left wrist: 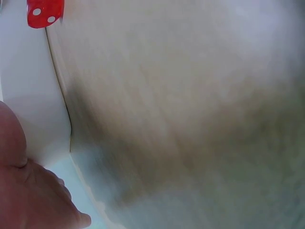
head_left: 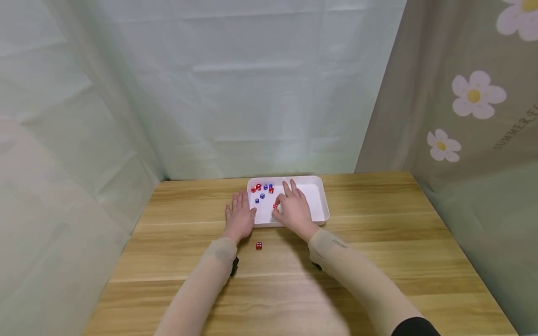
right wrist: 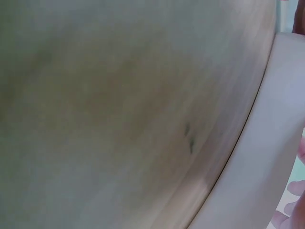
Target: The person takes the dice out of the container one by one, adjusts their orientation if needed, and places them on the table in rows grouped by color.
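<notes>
Pinching die (head_left: 275, 206) — right hand (head_left: 294, 209) | left hand (head_left: 240, 217) extended beside tray (head_left: 316, 198) | second die (head_left: 258, 245) (on table (head_left: 277, 284))

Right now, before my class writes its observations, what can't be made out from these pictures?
- Head view: pips on the blue dice, too small to read surely.
- Head view: part of the white tray, hidden by the right hand.
- Head view: the end of the curtain lettering, cut off by the right edge.
- Left wrist view: the rest of a red die, cut off by the top edge.
- Right wrist view: fingers, cut off by the right edge.
</notes>
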Tool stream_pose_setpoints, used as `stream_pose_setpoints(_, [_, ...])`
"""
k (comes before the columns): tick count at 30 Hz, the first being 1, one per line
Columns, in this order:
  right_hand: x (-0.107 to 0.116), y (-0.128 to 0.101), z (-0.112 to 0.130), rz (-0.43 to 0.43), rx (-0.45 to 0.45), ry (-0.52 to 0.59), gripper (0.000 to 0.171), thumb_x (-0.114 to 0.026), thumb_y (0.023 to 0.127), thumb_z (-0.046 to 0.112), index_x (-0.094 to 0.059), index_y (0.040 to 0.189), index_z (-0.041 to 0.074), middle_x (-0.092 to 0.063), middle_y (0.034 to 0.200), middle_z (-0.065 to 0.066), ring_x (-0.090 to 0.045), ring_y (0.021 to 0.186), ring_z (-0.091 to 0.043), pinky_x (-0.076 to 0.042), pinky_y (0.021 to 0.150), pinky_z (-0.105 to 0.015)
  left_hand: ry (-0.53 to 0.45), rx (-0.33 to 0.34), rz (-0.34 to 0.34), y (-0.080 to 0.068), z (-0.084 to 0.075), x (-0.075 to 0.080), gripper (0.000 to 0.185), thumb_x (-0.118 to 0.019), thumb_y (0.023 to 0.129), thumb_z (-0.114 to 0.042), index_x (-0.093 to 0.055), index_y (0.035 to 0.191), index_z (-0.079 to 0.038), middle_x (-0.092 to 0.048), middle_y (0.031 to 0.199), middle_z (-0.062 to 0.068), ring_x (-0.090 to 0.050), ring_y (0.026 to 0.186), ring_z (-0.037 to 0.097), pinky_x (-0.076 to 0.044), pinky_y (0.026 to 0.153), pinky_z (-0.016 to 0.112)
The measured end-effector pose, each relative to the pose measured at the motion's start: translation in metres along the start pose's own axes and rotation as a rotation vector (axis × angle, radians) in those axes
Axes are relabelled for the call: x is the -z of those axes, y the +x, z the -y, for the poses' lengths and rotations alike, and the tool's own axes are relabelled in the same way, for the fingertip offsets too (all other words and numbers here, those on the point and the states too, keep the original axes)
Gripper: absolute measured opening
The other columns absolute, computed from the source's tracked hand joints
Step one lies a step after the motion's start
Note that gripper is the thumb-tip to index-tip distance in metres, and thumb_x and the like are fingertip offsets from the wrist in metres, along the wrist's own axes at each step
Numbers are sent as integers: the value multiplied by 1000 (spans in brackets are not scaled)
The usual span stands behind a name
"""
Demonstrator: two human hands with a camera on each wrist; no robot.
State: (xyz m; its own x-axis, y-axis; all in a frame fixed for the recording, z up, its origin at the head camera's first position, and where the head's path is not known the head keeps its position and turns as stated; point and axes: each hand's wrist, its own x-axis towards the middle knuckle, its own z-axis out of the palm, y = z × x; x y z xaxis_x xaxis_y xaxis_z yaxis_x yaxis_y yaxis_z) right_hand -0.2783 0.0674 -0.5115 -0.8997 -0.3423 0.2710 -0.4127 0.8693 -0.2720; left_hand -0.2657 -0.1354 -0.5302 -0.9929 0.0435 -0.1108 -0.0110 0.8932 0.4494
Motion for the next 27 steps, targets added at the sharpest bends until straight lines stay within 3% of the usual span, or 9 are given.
stream_pose_setpoints(15, [5, -13, -3, -20, -8, 84, 17, -75, 83, 33, -77, 88, 17, -48, 163, -19, -29, 159, -40, -39, 121, -55, 3, -7, 0, 1, 1, -1, 74, -38, 116, -34, -1, 171, -2, 1, 179, 19, 12, 164, 35, 5, 129, 63])
stream_pose_setpoints(27, [10, -27, 0, -2, 85, 122, 16, -76, 87, 34, -77, 90, 18, -48, 163, -19, -29, 159, -41, -38, 121, -57, 11, -11, -6, 3, 2, -3, 73, -39, 116, -31, -3, 171, 0, -1, 179, 20, 10, 164, 36, 4, 129, 63])
